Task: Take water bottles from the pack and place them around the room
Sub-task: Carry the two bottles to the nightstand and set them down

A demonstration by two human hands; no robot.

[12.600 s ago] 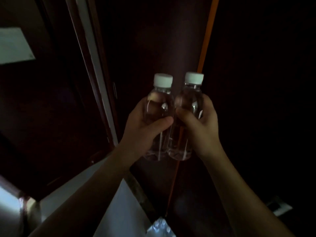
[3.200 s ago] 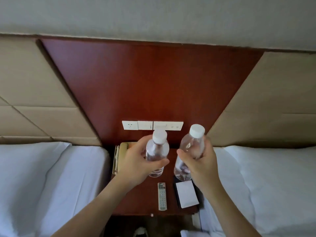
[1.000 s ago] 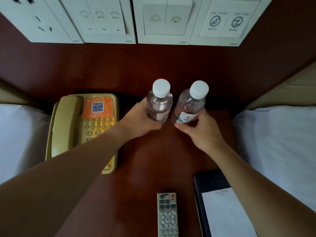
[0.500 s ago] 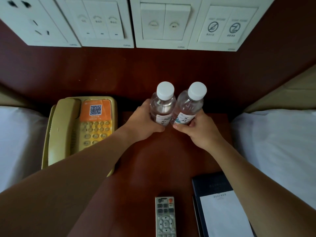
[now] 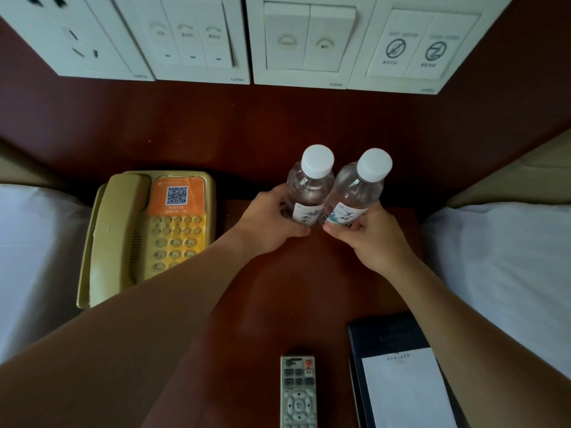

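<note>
Two small clear water bottles with white caps stand side by side at the back of the dark wooden nightstand [image 5: 278, 291], touching each other. My left hand [image 5: 268, 223] grips the lower part of the left bottle [image 5: 309, 186]. The right bottle [image 5: 355, 189] leans slightly left, and my right hand [image 5: 370, 239] holds it around its labelled base. Both bottle bottoms are hidden behind my fingers, so I cannot tell whether they rest fully on the wood.
A beige telephone [image 5: 145, 233] with an orange sticker sits at the left of the nightstand. A remote control [image 5: 298, 393] and a dark folder with a white notepad [image 5: 401, 378] lie near the front. White wall switches [image 5: 247, 41] sit above. White beds [image 5: 506, 267] flank both sides.
Over the last second the two bottles have come together until they touch and have sunk a little toward the nightstand. Both hands keep their hold.
</note>
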